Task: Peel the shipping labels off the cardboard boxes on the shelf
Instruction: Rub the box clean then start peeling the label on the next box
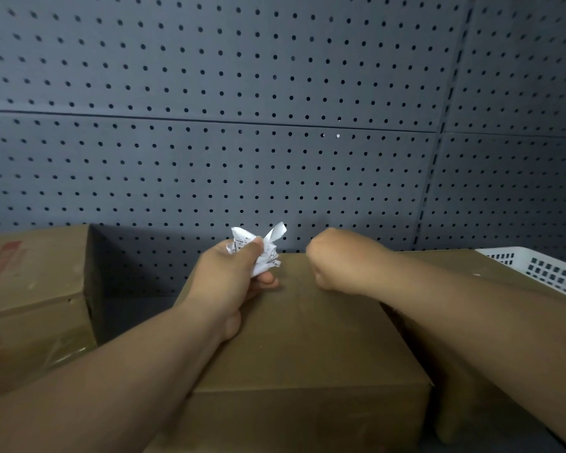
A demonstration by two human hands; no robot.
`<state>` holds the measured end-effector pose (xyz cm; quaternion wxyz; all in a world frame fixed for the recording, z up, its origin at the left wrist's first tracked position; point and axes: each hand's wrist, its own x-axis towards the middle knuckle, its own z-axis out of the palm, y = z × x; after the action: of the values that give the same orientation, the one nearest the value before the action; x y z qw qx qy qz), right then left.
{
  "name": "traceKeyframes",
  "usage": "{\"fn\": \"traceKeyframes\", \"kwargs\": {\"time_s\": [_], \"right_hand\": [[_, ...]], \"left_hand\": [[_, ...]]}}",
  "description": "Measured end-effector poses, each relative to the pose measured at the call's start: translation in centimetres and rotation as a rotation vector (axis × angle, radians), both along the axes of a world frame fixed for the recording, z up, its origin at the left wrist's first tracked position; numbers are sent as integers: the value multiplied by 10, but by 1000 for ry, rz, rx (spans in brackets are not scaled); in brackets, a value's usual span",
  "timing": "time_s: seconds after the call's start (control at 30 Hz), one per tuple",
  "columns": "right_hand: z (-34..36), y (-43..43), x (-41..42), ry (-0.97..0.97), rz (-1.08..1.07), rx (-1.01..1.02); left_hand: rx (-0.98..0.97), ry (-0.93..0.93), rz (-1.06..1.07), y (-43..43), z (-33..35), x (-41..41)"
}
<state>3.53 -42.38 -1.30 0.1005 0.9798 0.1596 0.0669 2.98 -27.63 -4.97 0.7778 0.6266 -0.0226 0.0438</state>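
Fingers and thumb of the left hand are clamping a crumpled label, whose white scraps are poking up above the knuckles, just over the far edge of the box. The wad is looking feather-light, thin and soft, probably tacky on its back, so a loose pinch is holding it easily. A label that is stuck down would likely tear, and is best taken by a lifted corner and drawn off low. The right hand is curling like a fist at the box's far edge, close beside the wad but apart from it. Its fingertips are hiding behind the hand, so I cannot tell whether they are pinching anything. No label is showing on the box top.
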Motion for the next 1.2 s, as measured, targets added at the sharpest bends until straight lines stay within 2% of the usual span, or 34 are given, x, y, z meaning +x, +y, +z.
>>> {"fn": "traceKeyframes", "kwargs": {"time_s": [0.1,0.17,0.53,0.67,0.8,0.93,1.1,1.2], "right_hand": [[-2,-9,4,73,49,165],[-4,-6,1,99,104,180],[-14,16,-4,-52,151,-102],[-11,19,-6,-12,198,-164],[-8,3,8,-48,62,-60],[8,-23,15,-67,-121,292],[5,-24,8,-8,-49,514],[-1,-16,-4,69,53,430]], "left_hand": [[0,6,1,0,0,1],[11,9,2,1,0,1],[16,18,5,1,-1,2],[25,16,-6,2,-3,2],[14,10,0,2,-2,2],[0,14,9,2,-2,1],[-3,15,15,2,-1,1],[4,15,19,2,-1,0]]}}
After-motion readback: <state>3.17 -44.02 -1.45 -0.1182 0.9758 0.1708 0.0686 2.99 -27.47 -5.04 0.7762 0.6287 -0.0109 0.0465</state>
